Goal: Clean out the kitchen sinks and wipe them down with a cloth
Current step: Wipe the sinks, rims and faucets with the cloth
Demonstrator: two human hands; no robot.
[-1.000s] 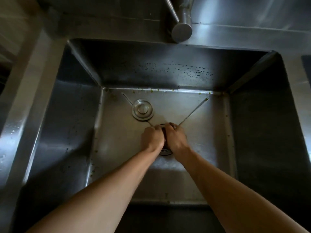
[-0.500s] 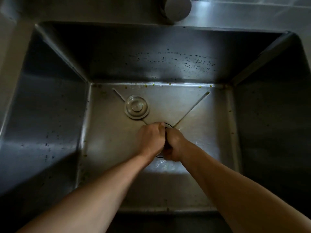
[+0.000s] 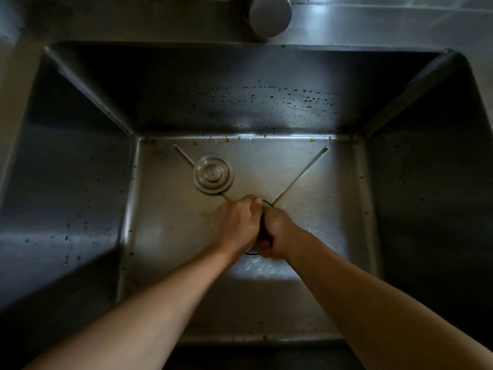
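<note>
Both hands, left (image 3: 234, 222) and right (image 3: 277, 233), sit fingers curled tight around the drain strainer (image 3: 252, 252) at mid-floor of the sink (image 3: 80, 209); wet steel could let it slip, spilling scraps back, beside the loose plug (image 3: 213, 174)

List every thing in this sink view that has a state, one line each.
sink: dirty, dark specks on its walls, yellow-green bits along the back edge of the floor.
drain cover: off the drain, lying flat on the sink floor.
drain: mostly hidden under the hands.
left hand: fingers curled, gripping something at the drain.
right hand: fingers curled, gripping at the drain too.
tap: no water running.
</note>
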